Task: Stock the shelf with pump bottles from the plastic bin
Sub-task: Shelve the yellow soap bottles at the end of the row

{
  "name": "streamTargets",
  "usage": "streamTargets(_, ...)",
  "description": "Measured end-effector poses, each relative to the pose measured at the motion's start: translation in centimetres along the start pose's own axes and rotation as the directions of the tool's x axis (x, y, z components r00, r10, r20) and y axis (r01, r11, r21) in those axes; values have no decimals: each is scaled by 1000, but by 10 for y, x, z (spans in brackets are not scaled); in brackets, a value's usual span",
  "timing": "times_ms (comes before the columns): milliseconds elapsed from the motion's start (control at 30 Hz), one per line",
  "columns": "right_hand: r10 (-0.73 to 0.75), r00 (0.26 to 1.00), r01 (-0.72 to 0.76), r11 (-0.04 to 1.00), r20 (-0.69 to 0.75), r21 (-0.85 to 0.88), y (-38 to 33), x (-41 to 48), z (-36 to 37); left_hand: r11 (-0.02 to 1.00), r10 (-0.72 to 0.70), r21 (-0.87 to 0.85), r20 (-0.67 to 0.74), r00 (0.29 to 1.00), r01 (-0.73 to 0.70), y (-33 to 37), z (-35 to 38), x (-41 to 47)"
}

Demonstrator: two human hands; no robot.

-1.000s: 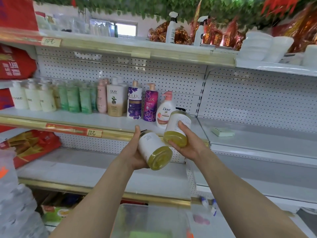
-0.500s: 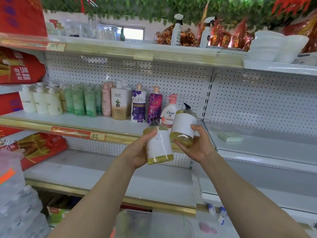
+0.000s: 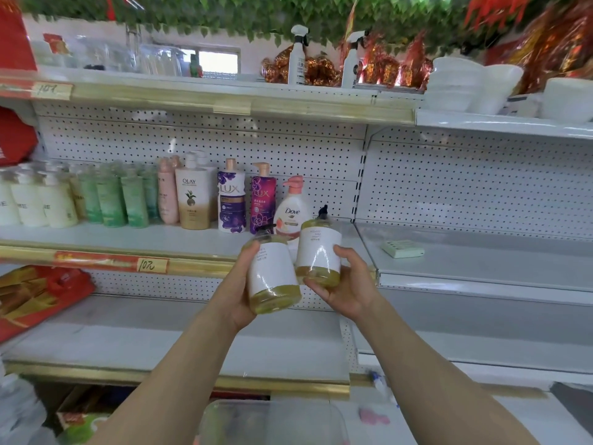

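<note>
Head view, middle of the frame: I see my left hand (image 3: 236,303) curled round the left pump bottle (image 3: 272,274) and my right hand (image 3: 349,285) curled round the right pump bottle (image 3: 318,250), both with yellow liquid inside, pumps up, side by side. I hold them in the air in front of the middle shelf (image 3: 128,239), just below the Dove bottle (image 3: 290,216) at the right end of the row. The clear plastic bin (image 3: 272,422) sits at the bottom edge, under my arms.
</note>
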State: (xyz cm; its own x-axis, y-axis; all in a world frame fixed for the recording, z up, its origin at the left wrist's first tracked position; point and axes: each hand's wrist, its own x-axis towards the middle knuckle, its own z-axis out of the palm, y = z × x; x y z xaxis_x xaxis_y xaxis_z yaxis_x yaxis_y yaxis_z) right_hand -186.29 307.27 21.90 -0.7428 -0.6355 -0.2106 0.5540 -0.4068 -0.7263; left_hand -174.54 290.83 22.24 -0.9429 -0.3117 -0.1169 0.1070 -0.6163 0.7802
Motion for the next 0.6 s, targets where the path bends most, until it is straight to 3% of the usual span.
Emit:
streamTargets(333, -80, 996, 78, 996, -32, -47, -6, -11, -6, 998, -10, 54, 83, 997, 6, -11, 2, 2)
streamTargets(600, -88, 995, 91, 992, -39, 87, -12, -3, -8, 995, 19, 94, 27, 999, -21, -12, 7, 14)
